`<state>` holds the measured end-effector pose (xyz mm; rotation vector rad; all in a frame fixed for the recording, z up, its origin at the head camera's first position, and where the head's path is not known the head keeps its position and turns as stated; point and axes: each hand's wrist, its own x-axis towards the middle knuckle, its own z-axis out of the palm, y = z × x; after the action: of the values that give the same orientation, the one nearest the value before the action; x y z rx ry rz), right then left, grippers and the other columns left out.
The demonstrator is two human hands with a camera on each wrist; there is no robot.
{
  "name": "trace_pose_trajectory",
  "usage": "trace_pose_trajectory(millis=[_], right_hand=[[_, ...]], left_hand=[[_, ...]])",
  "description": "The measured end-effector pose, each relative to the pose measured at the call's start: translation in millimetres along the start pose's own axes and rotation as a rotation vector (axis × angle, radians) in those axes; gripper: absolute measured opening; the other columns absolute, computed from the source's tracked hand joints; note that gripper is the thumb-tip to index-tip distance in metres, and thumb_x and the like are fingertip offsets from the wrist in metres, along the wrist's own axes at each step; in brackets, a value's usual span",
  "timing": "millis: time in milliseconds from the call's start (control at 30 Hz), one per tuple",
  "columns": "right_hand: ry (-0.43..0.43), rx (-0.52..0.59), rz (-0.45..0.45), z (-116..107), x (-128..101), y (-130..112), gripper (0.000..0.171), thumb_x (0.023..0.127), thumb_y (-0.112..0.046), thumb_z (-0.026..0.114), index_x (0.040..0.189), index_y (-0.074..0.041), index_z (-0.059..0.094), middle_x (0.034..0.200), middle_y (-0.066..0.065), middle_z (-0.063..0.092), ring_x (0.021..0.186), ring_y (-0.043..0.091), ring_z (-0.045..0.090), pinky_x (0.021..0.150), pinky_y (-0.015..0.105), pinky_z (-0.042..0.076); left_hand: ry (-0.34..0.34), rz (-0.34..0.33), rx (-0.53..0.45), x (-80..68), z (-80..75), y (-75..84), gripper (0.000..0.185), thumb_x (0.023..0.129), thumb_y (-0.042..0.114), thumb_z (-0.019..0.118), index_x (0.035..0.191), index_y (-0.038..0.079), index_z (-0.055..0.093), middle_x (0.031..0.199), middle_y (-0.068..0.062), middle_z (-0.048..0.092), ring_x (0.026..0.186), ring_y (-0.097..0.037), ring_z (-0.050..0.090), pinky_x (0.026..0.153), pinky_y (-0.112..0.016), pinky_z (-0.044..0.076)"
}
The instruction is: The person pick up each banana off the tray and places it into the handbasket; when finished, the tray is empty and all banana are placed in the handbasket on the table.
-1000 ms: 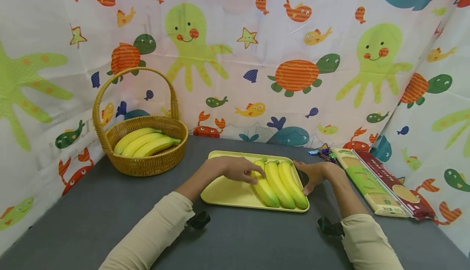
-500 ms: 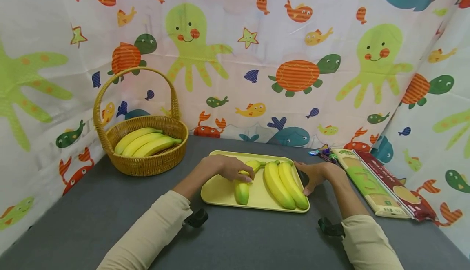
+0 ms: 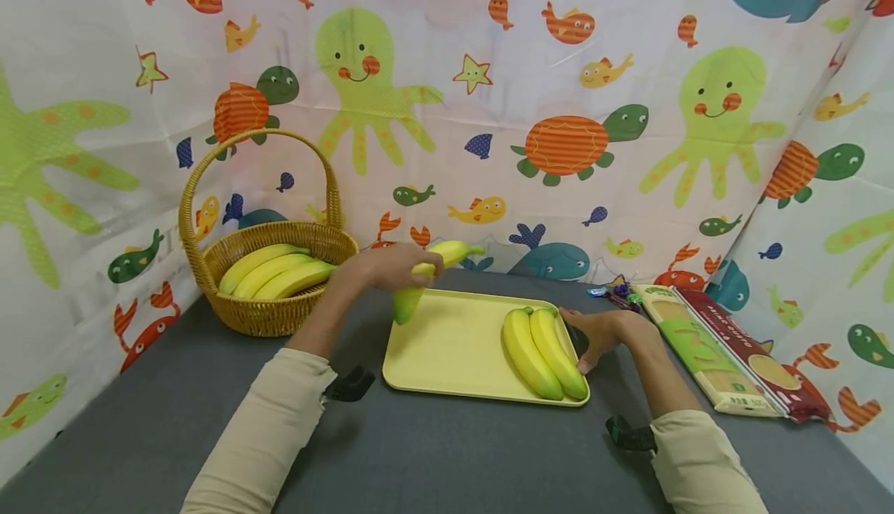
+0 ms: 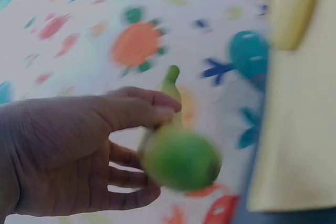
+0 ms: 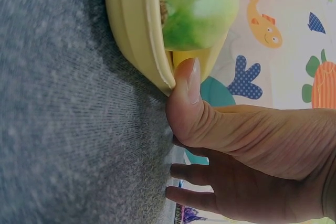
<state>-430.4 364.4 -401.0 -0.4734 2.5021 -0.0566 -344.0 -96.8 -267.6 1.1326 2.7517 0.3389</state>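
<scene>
My left hand [image 3: 401, 265] grips a yellow banana [image 3: 454, 251] with a green tip, raised over the back left corner of a pale yellow tray [image 3: 447, 343]. In the left wrist view, the thumb and fingers pinch this banana [image 4: 181, 158] around its middle. Two more bananas [image 3: 534, 355] lie side by side at the tray's right end. At that end rests my right hand [image 3: 601, 335]. Its thumb [image 5: 184, 98] touches the tray's corner [image 5: 163, 72] in the right wrist view, while the other fingers extend down beside the tray.
A wicker basket [image 3: 279, 316] with a tall handle stands at the back left, with several bananas [image 3: 268, 269] inside. Two long food packets [image 3: 726, 351] and small wrapped sweets [image 3: 618, 291] lie on the right. A patterned curtain [image 3: 447, 172] borders the grey table [image 3: 447, 452].
My left hand has taken hold of the leftmost banana of three, slid it left across the tray, and lifted it up and back toward the basket. The right hand has stayed put.
</scene>
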Motion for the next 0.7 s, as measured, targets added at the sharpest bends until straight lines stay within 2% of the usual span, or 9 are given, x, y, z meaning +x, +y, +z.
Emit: trace_pose_trajectory(millis=[133, 200, 300, 367, 433, 467, 600, 700], right_hand=[[0.006, -0.008, 0.024, 0, 0, -3, 0.146, 0.069, -0.069, 0.086, 0.169, -0.022, -0.009, 0.175, 0.023, -0.006, 0.161, 0.05, 0.005, 0.121, 0.072, 0.025], [0.006, 0.01, 0.023, -2, -8, -13, 0.145, 0.069, -0.068, 0.086, 0.169, -0.02, -0.009, 0.175, 0.025, -0.006, 0.161, 0.051, 0.004, 0.121, 0.073, 0.023], [-0.003, 0.054, 0.005, -7, -28, -35, 0.143, 0.072, -0.064, 0.086, 0.169, -0.014, -0.008, 0.173, 0.03, -0.008, 0.158, 0.056, 0.001, 0.121, 0.076, 0.018], [-0.011, 0.077, -0.012, -10, -42, -48, 0.142, 0.074, -0.063, 0.085, 0.169, -0.014, -0.008, 0.172, 0.031, -0.01, 0.158, 0.056, -0.001, 0.121, 0.077, 0.016], [-0.015, 0.081, 0.001, -13, -55, -62, 0.141, 0.075, -0.061, 0.085, 0.168, -0.012, -0.008, 0.172, 0.032, -0.009, 0.158, 0.057, -0.001, 0.121, 0.076, 0.016], [-0.009, 0.066, 0.02, -13, -52, -59, 0.143, 0.072, -0.065, 0.085, 0.169, -0.014, -0.007, 0.173, 0.029, -0.008, 0.16, 0.054, 0.001, 0.121, 0.077, 0.016], [0.001, 0.063, 0.035, -15, -67, -78, 0.14, 0.075, -0.059, 0.086, 0.167, -0.003, -0.003, 0.171, 0.035, -0.005, 0.157, 0.059, 0.002, 0.121, 0.077, 0.016], [-0.007, 0.078, 0.015, -17, -71, -84, 0.137, 0.077, -0.054, 0.087, 0.166, 0.0, -0.002, 0.169, 0.038, -0.006, 0.155, 0.062, 0.0, 0.121, 0.077, 0.015]], left_hand=[[0.165, -0.129, -0.043, -38.5, -25.5, -21.6, 0.036, 0.107, 0.013, 0.052, 0.143, 0.017, 0.058, 0.139, -0.018, 0.064, 0.098, -0.027, 0.06, 0.089, -0.043, 0.049], [0.233, -0.204, -0.052, -57.9, -34.1, -35.2, 0.041, 0.106, 0.011, 0.051, 0.147, 0.019, 0.054, 0.133, -0.022, 0.064, 0.085, -0.026, 0.058, 0.081, -0.042, 0.049], [0.327, -0.331, -0.036, -83.5, -41.3, -56.8, 0.047, 0.106, 0.008, 0.048, 0.15, 0.021, 0.047, 0.129, -0.03, 0.056, 0.069, -0.023, 0.047, 0.067, -0.038, 0.043], [0.367, -0.418, -0.005, -96.8, -41.5, -72.8, 0.05, 0.104, 0.006, 0.045, 0.152, 0.022, 0.042, 0.125, -0.035, 0.051, 0.067, -0.027, 0.04, 0.067, -0.041, 0.037], [0.389, -0.512, 0.005, -106.3, -39.1, -87.0, 0.054, 0.104, 0.003, 0.041, 0.154, 0.024, 0.037, 0.132, -0.038, 0.045, 0.078, -0.036, 0.042, 0.076, -0.049, 0.036], [0.392, -0.55, 0.01, -109.6, -36.9, -94.2, 0.057, 0.103, 0.001, 0.04, 0.155, 0.025, 0.035, 0.13, -0.039, 0.043, 0.084, -0.04, 0.041, 0.081, -0.054, 0.034], [0.389, -0.65, -0.051, -118.6, -27.0, -115.2, 0.065, 0.1, -0.007, 0.038, 0.157, 0.021, 0.025, 0.138, -0.045, 0.037, 0.114, -0.061, 0.035, 0.098, -0.069, 0.024], [0.431, -0.713, -0.089, -121.1, -15.7, -129.3, 0.063, 0.1, -0.006, 0.044, 0.155, 0.015, 0.024, 0.143, -0.049, 0.033, 0.129, -0.073, 0.026, 0.106, -0.077, 0.018]])
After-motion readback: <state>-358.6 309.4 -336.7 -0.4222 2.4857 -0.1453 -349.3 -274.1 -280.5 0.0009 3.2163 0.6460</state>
